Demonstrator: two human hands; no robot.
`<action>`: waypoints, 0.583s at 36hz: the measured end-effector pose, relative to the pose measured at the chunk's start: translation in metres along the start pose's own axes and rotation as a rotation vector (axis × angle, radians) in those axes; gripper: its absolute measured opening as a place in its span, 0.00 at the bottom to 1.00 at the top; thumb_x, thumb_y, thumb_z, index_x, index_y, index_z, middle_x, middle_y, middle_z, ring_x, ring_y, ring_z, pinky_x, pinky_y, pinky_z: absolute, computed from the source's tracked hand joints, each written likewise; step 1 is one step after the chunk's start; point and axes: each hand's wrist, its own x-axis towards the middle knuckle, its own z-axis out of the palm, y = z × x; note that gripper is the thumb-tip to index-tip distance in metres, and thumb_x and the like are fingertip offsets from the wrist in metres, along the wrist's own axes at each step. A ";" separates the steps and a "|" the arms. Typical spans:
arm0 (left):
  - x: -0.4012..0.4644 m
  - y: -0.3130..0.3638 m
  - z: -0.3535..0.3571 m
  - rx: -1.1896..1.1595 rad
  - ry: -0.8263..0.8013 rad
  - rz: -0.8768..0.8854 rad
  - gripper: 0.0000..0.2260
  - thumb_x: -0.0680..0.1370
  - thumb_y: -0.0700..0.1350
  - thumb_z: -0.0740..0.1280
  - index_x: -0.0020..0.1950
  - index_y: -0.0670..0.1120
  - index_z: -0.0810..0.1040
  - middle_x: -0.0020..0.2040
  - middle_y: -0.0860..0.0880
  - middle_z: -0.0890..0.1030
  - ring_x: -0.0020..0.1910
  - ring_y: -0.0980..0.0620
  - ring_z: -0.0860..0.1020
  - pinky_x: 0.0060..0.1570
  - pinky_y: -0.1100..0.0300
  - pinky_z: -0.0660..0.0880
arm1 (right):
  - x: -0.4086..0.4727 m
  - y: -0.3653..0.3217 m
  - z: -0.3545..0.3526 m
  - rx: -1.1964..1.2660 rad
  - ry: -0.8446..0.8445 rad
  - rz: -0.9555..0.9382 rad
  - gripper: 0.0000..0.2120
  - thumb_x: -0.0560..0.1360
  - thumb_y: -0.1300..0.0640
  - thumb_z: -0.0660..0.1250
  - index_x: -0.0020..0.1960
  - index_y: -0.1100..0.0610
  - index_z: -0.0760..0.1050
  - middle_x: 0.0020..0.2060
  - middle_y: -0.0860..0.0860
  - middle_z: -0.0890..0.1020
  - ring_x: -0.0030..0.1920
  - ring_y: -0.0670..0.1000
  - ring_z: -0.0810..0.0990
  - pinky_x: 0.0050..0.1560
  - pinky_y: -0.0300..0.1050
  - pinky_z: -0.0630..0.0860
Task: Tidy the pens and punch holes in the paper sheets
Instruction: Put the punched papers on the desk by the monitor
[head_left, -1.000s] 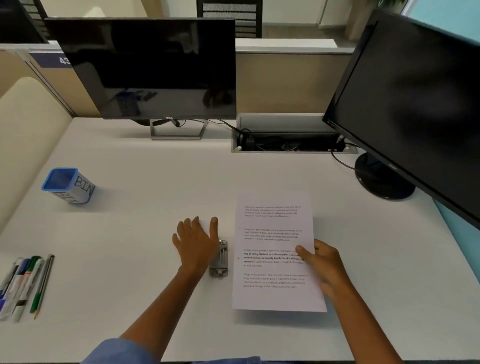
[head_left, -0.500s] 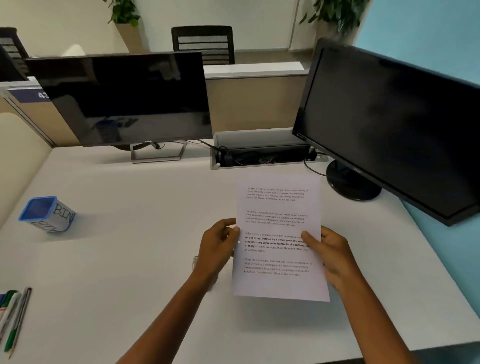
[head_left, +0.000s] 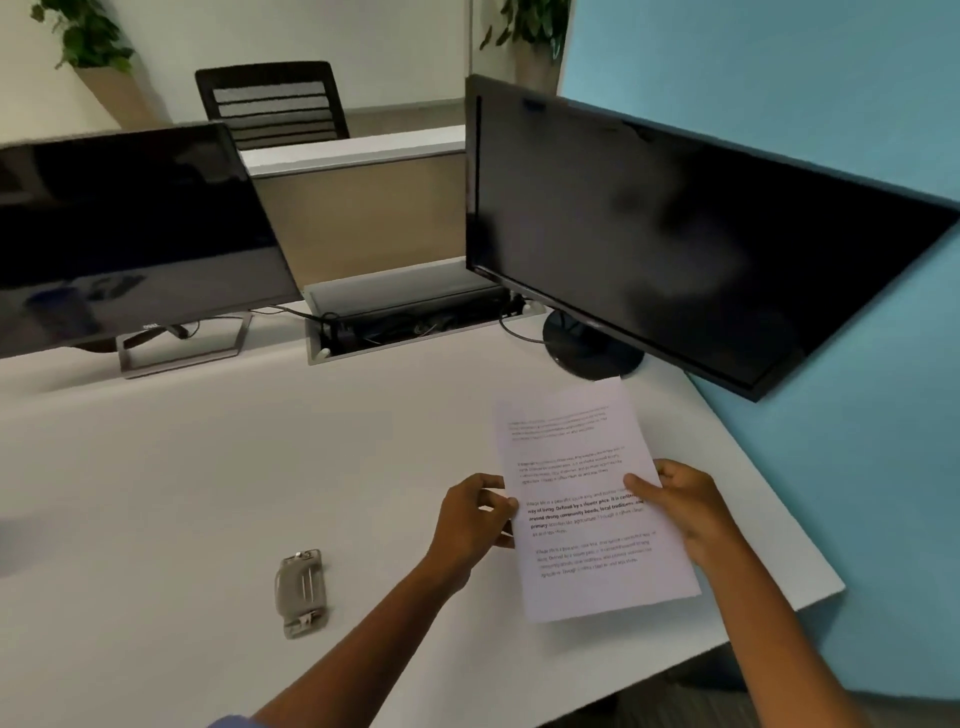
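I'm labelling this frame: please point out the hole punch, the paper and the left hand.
hole punch (head_left: 302, 592): head view, middle of its grey top.
paper (head_left: 571, 436): head view, upper printed area.
left hand (head_left: 470, 519): head view, back of hand.

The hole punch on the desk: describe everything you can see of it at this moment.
The hole punch is a small grey metal-looking tool lying flat on the white desk, its long side running roughly away from the camera. A raised lever covers most of its top, with small shiny fittings at the near and far ends. Nothing touches it: it sits apart from the left hand, which holds the paper off to its right.
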 end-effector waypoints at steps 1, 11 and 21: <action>0.004 -0.003 0.011 -0.001 -0.012 -0.023 0.08 0.81 0.40 0.72 0.60 0.45 0.79 0.46 0.43 0.88 0.44 0.45 0.89 0.41 0.51 0.86 | 0.005 0.005 -0.008 -0.023 0.026 0.010 0.09 0.73 0.56 0.79 0.53 0.54 0.84 0.45 0.50 0.90 0.43 0.54 0.90 0.43 0.51 0.86; 0.037 -0.023 0.098 0.073 -0.078 -0.100 0.15 0.78 0.36 0.72 0.62 0.48 0.75 0.50 0.43 0.85 0.43 0.46 0.88 0.46 0.44 0.87 | 0.049 0.036 -0.066 -0.181 0.212 -0.006 0.10 0.70 0.63 0.80 0.49 0.55 0.84 0.45 0.51 0.89 0.38 0.48 0.88 0.36 0.41 0.82; 0.053 -0.017 0.140 0.083 -0.218 -0.096 0.31 0.75 0.34 0.77 0.72 0.47 0.67 0.49 0.44 0.83 0.48 0.41 0.86 0.55 0.40 0.85 | 0.075 0.046 -0.099 -0.481 0.344 -0.027 0.18 0.71 0.56 0.78 0.59 0.56 0.81 0.52 0.53 0.87 0.48 0.55 0.85 0.48 0.51 0.83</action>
